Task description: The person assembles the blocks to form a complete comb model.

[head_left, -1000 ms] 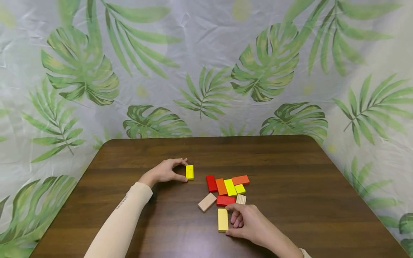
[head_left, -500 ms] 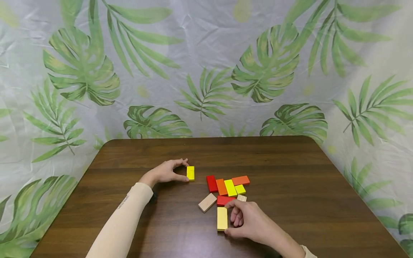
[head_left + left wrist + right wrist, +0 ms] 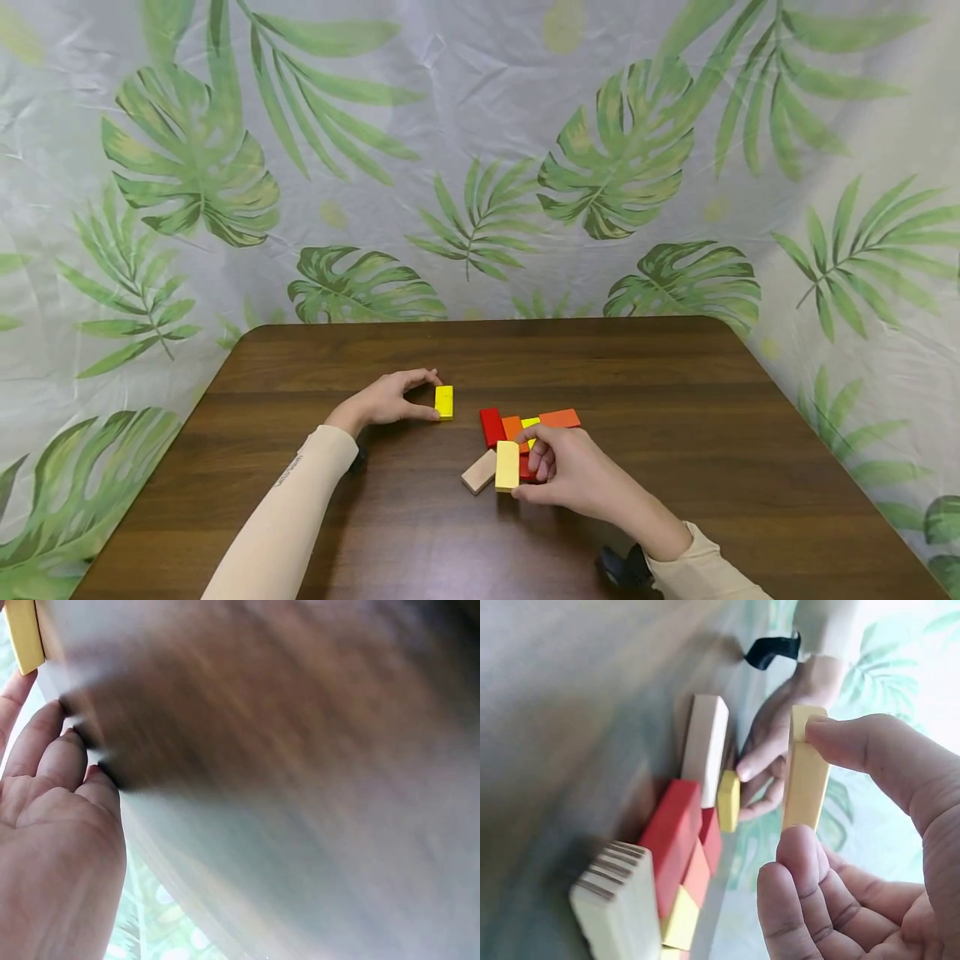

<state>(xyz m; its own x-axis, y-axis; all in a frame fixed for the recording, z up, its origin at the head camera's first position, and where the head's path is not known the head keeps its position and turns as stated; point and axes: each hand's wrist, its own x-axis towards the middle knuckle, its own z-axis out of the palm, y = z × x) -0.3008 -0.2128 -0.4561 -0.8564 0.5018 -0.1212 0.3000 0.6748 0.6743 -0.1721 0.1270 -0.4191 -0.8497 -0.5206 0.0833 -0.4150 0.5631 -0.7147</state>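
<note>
My left hand [image 3: 386,400] pinches a bright yellow block [image 3: 444,402] between thumb and a finger at the ends, on or just over the table left of the other blocks. A corner of that yellow block [image 3: 26,637] shows in the left wrist view. With thumb and fingertips, my right hand [image 3: 577,471] holds a pale yellow block [image 3: 507,467] by its ends. This block hangs above the table, covering part of a plain wooden block [image 3: 477,472] and a red block [image 3: 527,468]. In the right wrist view the pale yellow block [image 3: 806,776] is seen edge-on.
Behind the right hand lie another red block [image 3: 491,427], an orange one [image 3: 512,427], a yellow one [image 3: 530,422] and an orange-red one [image 3: 559,418]. A stripe-ended wooden block [image 3: 619,900] shows in the right wrist view. Leaf-patterned cloth hangs behind the brown table [image 3: 337,350].
My right hand has lifted the pale yellow block off the table and carried it forward and slightly left, over the other blocks. The left hand has barely moved.
</note>
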